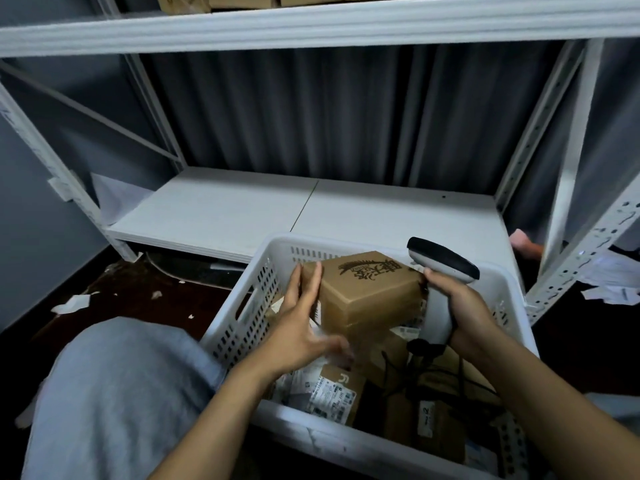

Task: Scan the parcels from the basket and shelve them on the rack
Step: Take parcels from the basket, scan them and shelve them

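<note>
A white perforated basket (258, 306) stands in front of me with several cardboard parcels inside. My left hand (301, 320) grips the left side of a brown cardboard box (372, 296) with dark printed characters on top, held above the other parcels. My right hand (464, 317) grips the white handle of a barcode scanner (441, 259), whose dark head sits by the box's right edge. The scanner's black cable (429, 365) trails down over the parcels. Behind the basket is the rack's low white shelf (242, 209), bare.
The rack's white upright posts (568, 161) stand at left and right. An upper shelf (311, 26) carries cardboard boxes. My grey-trousered knee (114, 393) is at the lower left. Scraps of paper (74, 303) litter the dark floor on both sides. A grey curtain hangs behind the rack.
</note>
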A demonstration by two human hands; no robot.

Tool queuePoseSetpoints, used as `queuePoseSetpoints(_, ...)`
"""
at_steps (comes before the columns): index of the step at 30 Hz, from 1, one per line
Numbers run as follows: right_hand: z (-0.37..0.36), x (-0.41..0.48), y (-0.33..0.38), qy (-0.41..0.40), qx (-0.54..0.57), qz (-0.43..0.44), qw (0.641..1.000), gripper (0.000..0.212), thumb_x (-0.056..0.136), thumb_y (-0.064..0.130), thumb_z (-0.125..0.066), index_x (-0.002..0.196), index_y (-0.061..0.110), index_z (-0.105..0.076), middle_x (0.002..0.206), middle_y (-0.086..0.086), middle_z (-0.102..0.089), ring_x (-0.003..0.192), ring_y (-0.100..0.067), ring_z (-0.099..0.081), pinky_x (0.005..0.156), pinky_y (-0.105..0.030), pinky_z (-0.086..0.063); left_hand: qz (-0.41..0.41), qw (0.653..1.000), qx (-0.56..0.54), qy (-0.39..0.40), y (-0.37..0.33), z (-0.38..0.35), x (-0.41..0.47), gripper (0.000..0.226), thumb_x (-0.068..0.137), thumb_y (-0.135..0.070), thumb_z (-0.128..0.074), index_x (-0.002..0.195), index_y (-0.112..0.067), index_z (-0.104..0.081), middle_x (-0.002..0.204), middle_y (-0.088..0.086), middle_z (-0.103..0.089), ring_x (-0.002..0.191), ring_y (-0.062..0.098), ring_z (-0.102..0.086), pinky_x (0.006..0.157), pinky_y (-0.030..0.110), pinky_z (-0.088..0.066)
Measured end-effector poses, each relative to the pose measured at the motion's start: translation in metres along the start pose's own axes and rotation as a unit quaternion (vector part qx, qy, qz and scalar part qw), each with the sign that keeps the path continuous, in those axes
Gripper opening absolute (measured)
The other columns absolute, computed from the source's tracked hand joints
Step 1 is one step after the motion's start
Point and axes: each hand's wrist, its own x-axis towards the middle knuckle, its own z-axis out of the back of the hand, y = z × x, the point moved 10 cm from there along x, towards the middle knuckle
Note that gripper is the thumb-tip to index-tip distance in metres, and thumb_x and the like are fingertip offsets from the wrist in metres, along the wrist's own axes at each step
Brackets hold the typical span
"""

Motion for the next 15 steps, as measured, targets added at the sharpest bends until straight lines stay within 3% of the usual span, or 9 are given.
queuePoseSetpoints(2,0.001,0.001,0.002,-0.007,0.004,0.001,1.000,0.034,0.080,0.035,-0.072,0.110,0.018,-0.074,0.110,-0.013,-0.073,0.104,-0.036,-0.067,0.099,-0.059,-0.047,-0.012,0.997,0.067,0.032,-0.003,-0.007,-0.003,0.140,0.043,-0.067,-0.076,0.131,-0.061,0.032,0.136,-0.028,0.051,0.147,0.013,0.008,0.119,0.046,-0.019)
queuePoseSetpoints(4,0.006,0.002,0.003,-0.029,0.004,0.000,1.000,0.041,0.072,0.039,-0.077,0.107,0.018,-0.075,0.108,-0.012,-0.073,0.104,-0.036,-0.067,0.099,-0.058,-0.047,-0.029,0.995,0.096,0.002,-0.005,-0.004,-0.002,0.135,0.052,-0.063,-0.078,0.137,-0.057,0.027,0.142,-0.030,0.042,0.144,0.006,0.005,0.119,0.041,-0.020)
queuePoseSetpoints(7,0.003,0.002,0.005,-0.024,0.002,0.002,1.000,0.037,0.071,0.038,-0.077,0.100,0.015,-0.075,0.103,-0.011,-0.074,0.100,-0.034,-0.069,0.094,-0.051,-0.051,-0.049,0.990,0.092,-0.093,-0.002,0.015,0.000,0.117,0.062,-0.061,-0.077,0.151,-0.041,-0.004,0.158,-0.020,-0.007,0.143,0.002,-0.016,0.117,0.039,-0.028)
queuePoseSetpoints(9,0.000,0.002,0.005,-0.010,0.008,0.006,1.000,0.022,0.081,0.031,-0.073,0.093,0.014,-0.073,0.096,-0.011,-0.074,0.093,-0.034,-0.069,0.084,-0.045,-0.054,-0.015,0.988,0.093,-0.120,0.005,0.023,0.002,0.111,0.057,-0.075,-0.067,0.150,-0.034,-0.022,0.150,-0.013,-0.035,0.135,0.007,-0.035,0.111,0.037,-0.037)
queuePoseSetpoints(12,-0.004,0.001,0.006,0.005,0.022,0.007,1.000,0.013,0.086,0.028,-0.068,0.085,0.015,-0.070,0.086,-0.008,-0.073,0.076,-0.028,-0.070,0.069,-0.035,-0.053,0.035,0.989,0.038,-0.140,0.010,0.028,-0.001,0.099,0.059,-0.077,-0.063,0.144,-0.031,-0.039,0.132,-0.014,-0.053,0.120,0.006,-0.050,0.101,0.029,-0.045)
queuePoseSetpoints(15,-0.010,-0.002,0.007,0.013,0.028,0.012,0.999,0.012,0.087,0.025,-0.066,0.083,0.015,-0.068,0.082,-0.006,-0.072,0.069,-0.022,-0.069,0.062,-0.030,-0.054,0.059,0.986,-0.047,-0.145,0.009,0.027,-0.003,0.071,0.079,-0.048,-0.071,0.142,-0.035,-0.040,0.119,-0.020,-0.053,0.110,0.000,-0.052,0.086,0.013,-0.040)
